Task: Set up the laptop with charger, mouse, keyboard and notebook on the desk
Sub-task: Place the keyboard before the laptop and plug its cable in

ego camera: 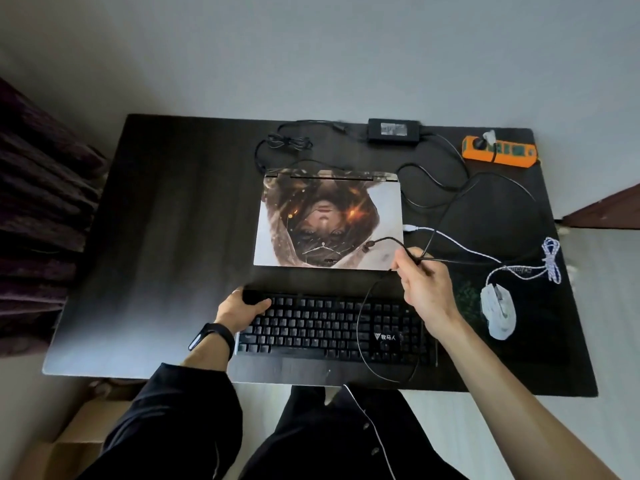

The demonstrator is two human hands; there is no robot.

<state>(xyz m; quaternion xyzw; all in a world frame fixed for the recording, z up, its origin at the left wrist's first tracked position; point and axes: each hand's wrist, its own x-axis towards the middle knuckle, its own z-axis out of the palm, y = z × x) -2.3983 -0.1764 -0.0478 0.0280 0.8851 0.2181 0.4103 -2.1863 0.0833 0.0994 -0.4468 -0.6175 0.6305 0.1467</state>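
Laptop [329, 220]: closed, its lid bearing a printed picture, lying flat at the middle of the desk [166, 237].

Keyboard [329, 327]: black, just in front of the laptop, along the desk's near edge.

Left hand [242, 306]: grips the keyboard's far left corner, thumb on the keys.

Right hand [422, 282]: above the keyboard's right end, pinching a thin black cable [381, 241]. The cable's plug end hangs over the laptop's near right corner, and its slack loops across the keyboard.

Mouse [498, 315]: white, right of the keyboard on a dark mat [464, 296]. Its white cord [460, 245] runs to the laptop's right side.

Charger brick [394, 130]: at the far edge, behind the laptop, with leads trailing both ways.

Orange power strip [498, 152]: at the far right corner.

Surface and room: the desk is dark woodgrain with glare on its left half. A pale wall [311, 46] stands behind, dark fabric [38, 202] lies at left, and a cardboard box [79, 434] sits on the floor.

Unclear: the black leads cross right of the laptop and cannot be traced apart. Whether the white plug is seated cannot be told. The mat's edges merge with the desk.
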